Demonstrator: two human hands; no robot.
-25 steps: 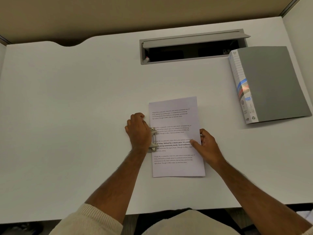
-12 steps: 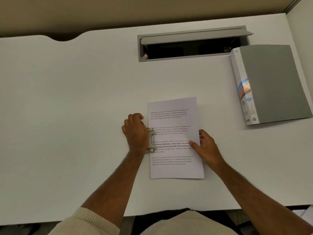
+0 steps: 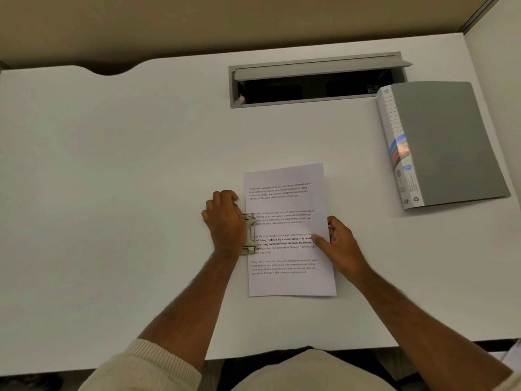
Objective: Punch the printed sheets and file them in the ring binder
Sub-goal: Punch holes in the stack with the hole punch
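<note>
Printed sheets (image 3: 287, 280) with paragraphs of text lie flat in the middle of the white desk (image 3: 112, 193). A small metal hole punch (image 3: 249, 234) sits over their left edge, mostly covered by my left hand (image 3: 225, 221), which presses down on it. My right hand (image 3: 339, 244) holds the sheets at their right edge, thumb on top of the paper. A grey ring binder (image 3: 445, 142) lies shut at the far right, its labelled spine facing left.
A grey cable tray (image 3: 315, 80) with its lid raised is set into the desk behind the sheets. The desk's front edge runs just above my lap. A partition wall stands at the back and right.
Both hands, the punch and the sheets keep the same arrangement; only the camera view has shifted slightly.
</note>
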